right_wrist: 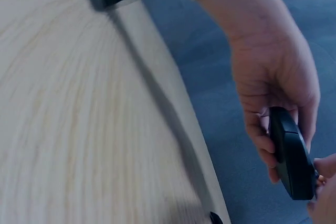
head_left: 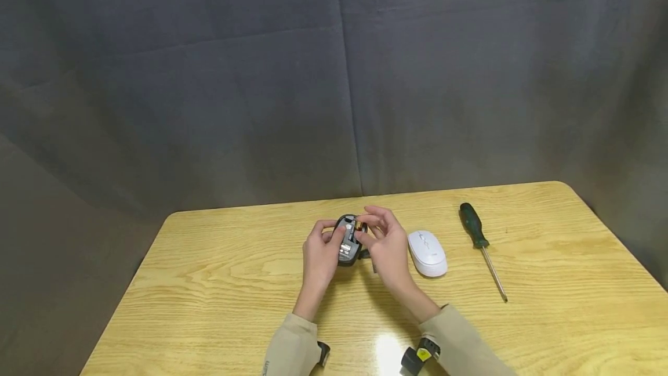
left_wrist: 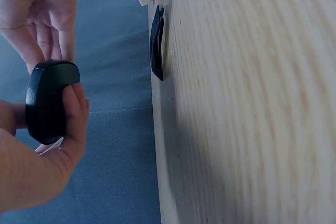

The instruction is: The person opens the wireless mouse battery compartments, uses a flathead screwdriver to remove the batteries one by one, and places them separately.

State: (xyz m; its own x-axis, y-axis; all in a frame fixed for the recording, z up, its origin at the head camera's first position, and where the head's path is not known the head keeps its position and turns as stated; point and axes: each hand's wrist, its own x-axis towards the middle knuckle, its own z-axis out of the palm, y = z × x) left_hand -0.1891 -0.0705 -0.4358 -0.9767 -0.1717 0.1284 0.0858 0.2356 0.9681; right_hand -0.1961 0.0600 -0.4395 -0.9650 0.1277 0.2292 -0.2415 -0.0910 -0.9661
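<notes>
My left hand (head_left: 320, 253) grips a black computer mouse (head_left: 345, 252) above the table, its underside turned up and its battery compartment uncovered. Over the right side of that compartment, my right hand (head_left: 390, 249) pinches a battery (head_left: 358, 226) with a copper-coloured end. The left wrist view shows the mouse's dark top shell (left_wrist: 50, 98) between the fingers of the left hand. Copper colour also shows at the right hand's fingertips (right_wrist: 328, 166) in the right wrist view. Below the hands, a thin black cover (left_wrist: 157, 43) lies on the table.
A white mouse (head_left: 428, 253) sits just right of my right hand. Farther right lies a screwdriver (head_left: 472, 225) with a dark green handle, its shaft toward the near side. The wooden table (head_left: 209, 283) ends at a grey curtain (head_left: 250, 103).
</notes>
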